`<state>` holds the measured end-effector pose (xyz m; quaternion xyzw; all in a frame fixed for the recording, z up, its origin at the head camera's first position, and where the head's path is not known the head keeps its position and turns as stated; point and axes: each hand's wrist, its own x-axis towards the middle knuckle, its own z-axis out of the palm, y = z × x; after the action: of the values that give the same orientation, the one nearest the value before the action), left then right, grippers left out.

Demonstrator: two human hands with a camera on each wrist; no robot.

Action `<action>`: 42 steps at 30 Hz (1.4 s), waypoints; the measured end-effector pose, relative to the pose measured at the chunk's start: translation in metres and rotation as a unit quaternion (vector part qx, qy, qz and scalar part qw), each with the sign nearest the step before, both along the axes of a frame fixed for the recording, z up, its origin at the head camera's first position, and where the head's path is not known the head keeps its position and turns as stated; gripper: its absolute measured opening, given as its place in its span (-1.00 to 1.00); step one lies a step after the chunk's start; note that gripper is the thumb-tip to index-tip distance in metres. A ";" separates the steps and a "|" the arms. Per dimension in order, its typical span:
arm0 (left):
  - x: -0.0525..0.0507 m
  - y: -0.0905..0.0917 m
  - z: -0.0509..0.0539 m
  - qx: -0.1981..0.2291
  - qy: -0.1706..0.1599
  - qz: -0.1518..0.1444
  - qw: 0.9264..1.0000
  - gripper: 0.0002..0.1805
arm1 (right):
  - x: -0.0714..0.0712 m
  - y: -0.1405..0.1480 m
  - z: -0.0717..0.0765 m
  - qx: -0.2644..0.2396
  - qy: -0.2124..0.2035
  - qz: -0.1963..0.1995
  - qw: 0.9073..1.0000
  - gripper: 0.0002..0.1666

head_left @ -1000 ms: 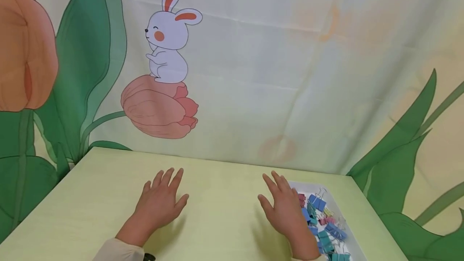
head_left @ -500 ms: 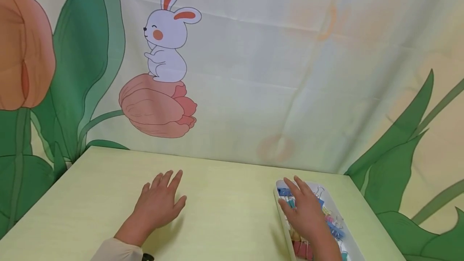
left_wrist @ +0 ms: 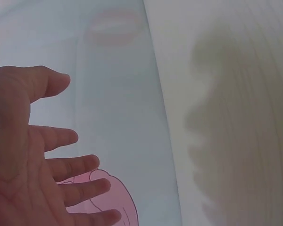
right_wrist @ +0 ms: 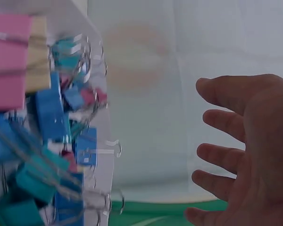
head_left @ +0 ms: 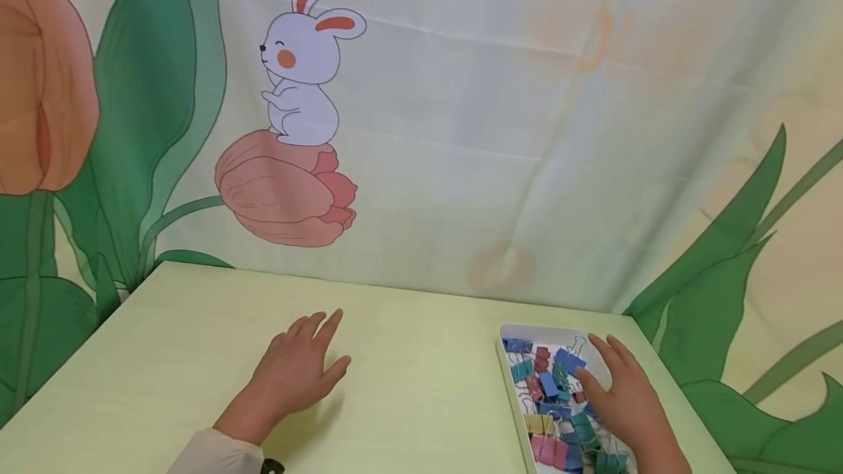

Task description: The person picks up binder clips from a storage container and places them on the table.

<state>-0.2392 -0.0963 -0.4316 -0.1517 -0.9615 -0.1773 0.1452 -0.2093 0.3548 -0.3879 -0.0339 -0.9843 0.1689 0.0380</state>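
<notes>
A white tray (head_left: 516, 401) of colored binder clips stands at the right of the table. Blue, teal, pink, red and yellow clips lie jumbled in it, among them a blue binder clip (head_left: 570, 359) and a pink binder clip (right_wrist: 9, 61). Over the tray's right side hovers my right hand (head_left: 632, 404), fingers spread and holding nothing; it hides part of the tray and clips. My left hand (head_left: 296, 371) hangs above the table at left of centre, fingers apart and nothing in them. In the left wrist view its palm and fingers (left_wrist: 80, 165) show bare, with a shadow on the table.
The pale yellow-green table (head_left: 408, 379) reaches back to a hanging cloth (head_left: 428, 130) printed with a rabbit (head_left: 303, 86), tulips and leaves. The cloth also runs along both sides of the table.
My right hand has moved to the right, across the tray to its far side, uncovering the clips on the left. The left hand has barely shifted.
</notes>
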 end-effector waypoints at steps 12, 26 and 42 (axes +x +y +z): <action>0.002 0.009 -0.004 0.099 -0.019 -0.092 0.991 -0.27 | 0.001 0.060 -0.021 -0.024 -0.067 -0.033 0.997 -0.01; 0.010 0.029 -0.012 0.098 -0.043 -0.135 0.985 -0.26 | 0.007 0.080 -0.046 -0.100 -0.136 -0.023 0.985 -0.29; 0.027 0.075 -0.014 0.107 -0.100 -0.201 0.969 -0.24 | 0.022 0.084 -0.053 -0.108 -0.131 -0.040 0.985 -0.31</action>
<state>-0.2125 -0.0213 -0.4452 -0.3070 -0.8963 -0.3192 0.0251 -0.1875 0.4389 -0.4407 -0.0994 -0.9546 0.2665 -0.0884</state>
